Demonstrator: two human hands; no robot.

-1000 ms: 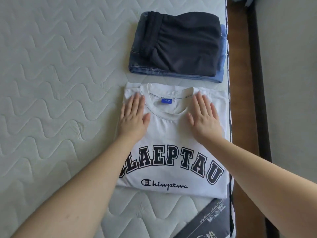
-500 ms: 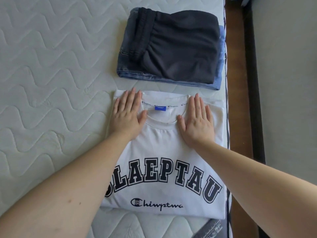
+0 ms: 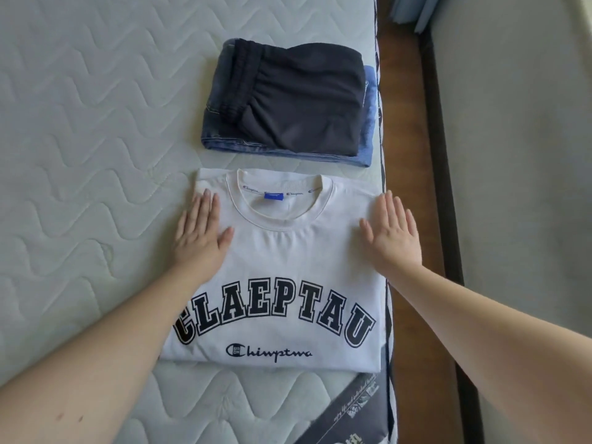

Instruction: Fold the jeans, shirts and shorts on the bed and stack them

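A folded white T-shirt (image 3: pixel 282 251) lies on the quilted mattress (image 3: pixel 80 155), printed "CLAEPTAU" in dark block letters over a script logo line, with a blue neck label. The left hand (image 3: pixel 200 232) and right hand (image 3: pixel 392 233) press flat on its shoulders, fingers straight, gripping nothing. Just beyond it, dark shorts (image 3: pixel 294 97) sit stacked on folded blue jeans (image 3: pixel 366 145).

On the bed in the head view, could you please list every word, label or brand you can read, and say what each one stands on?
"CLAEPTAU": big dark arched letters across the white T-shirt.
"Chinptma", roughly: script line with a C logo under those letters; reading uncertain.
Blue neck tag: print too small to read.
Collar tape: repeated script, too small to read.
Dark mattress label: slanted script, maybe "enjoy life and…", mostly blurred.
Dark shorts and jeans: no text visible.
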